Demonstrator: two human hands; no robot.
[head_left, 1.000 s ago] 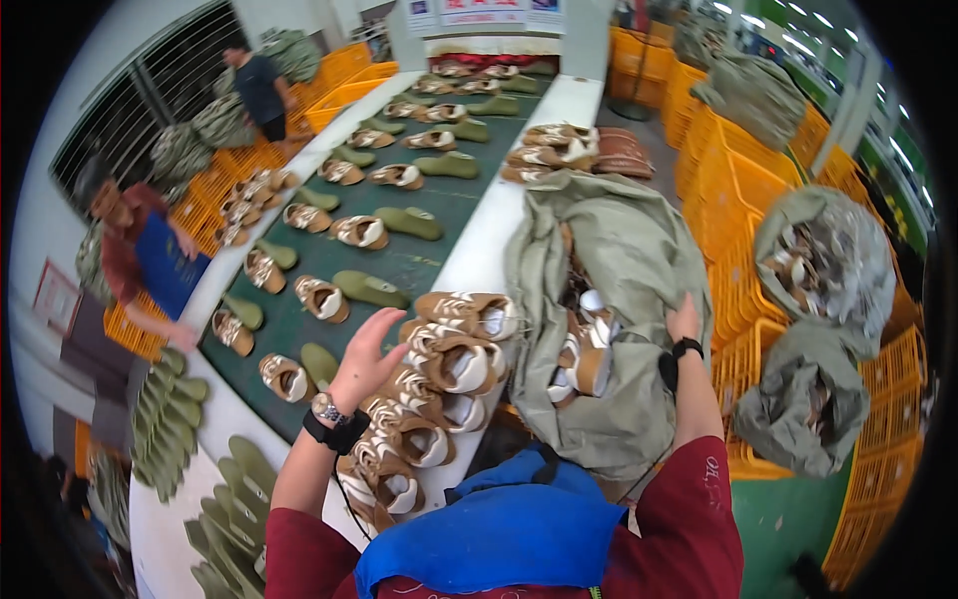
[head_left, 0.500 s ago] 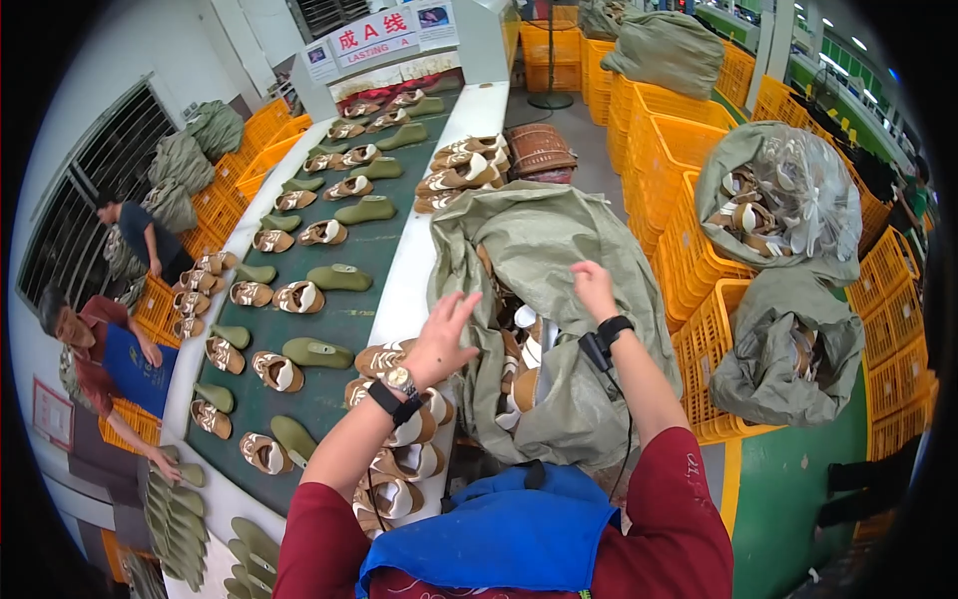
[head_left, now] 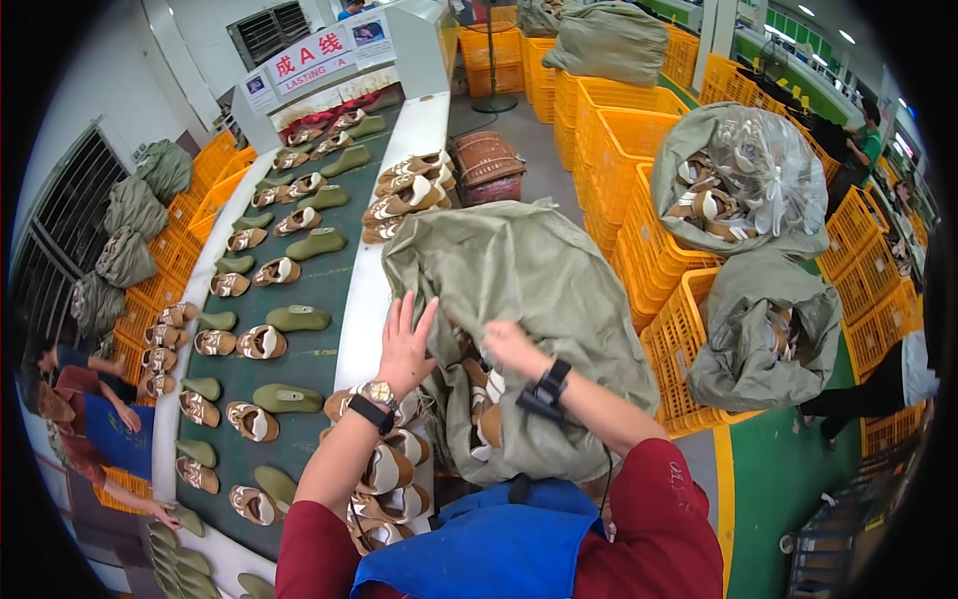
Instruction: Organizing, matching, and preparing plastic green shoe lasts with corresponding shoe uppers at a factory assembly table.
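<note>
A large grey-green woven sack (head_left: 519, 255) stands in front of me, its mouth partly folded over. Brown and white shoes (head_left: 487, 424) show through the gap. My left hand (head_left: 406, 347) is open, fingers spread, at the sack's left edge beside the white ledge. Over the opening, my right hand (head_left: 513, 346) is closed and appears to grip the sack's cloth; its fingertips are partly hidden. More brown and white shoes (head_left: 387, 467) are piled on the ledge under my left forearm.
Left of the ledge, a green conveyor (head_left: 309, 371) carries shoes and olive shoe lasts (head_left: 287, 397). Stacked orange crates (head_left: 639, 235) stand at the right, with another open sack of shoes (head_left: 679, 150) on top. A co-worker's hand (head_left: 163, 511) touches lasts at the far left.
My right hand has moved left, and the sack's cloth now covers more of the opening. My left hand has shifted slightly, fingers pointing up. The whole view has moved rightward.
</note>
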